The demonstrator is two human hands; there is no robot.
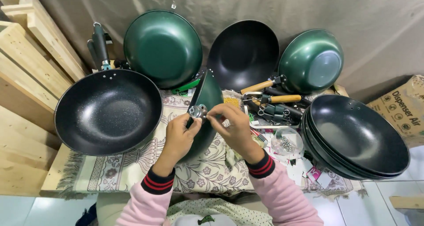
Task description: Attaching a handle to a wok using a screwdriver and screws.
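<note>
The left hand (180, 133) is pinching a small silver fitting (197, 111) between thumb and fingers, pressing it against the rim of a green wok (207, 95) that is standing on edge, tilted, at the middle of the bench (57, 173). The right hand (234, 128) is closing its fingertips on the same fitting from the other side, so both hands are meeting at the wok's rim. The wok's lower part is sitting behind the left hand, over a floral cloth (132, 164) that is covering the bench.

Just left of the hands a black pan (108, 112) is lying flat with its dark handle (100, 42) pointing away. Behind it a green pan (162, 47) is leaning against the grey backdrop (380, 14), beside a black wok (243, 53) and another green wok (311, 60) showing its underside. Wooden handles (271, 91) and black clips (274, 113) are lying in a heap right of the hands, near a clear bag of screws (287, 143). Further right a stack of black woks (357, 135) is resting, nested. Wooden planks (26, 62) are standing at the far left, and a cardboard box (404, 109) is sitting at the far right.
</note>
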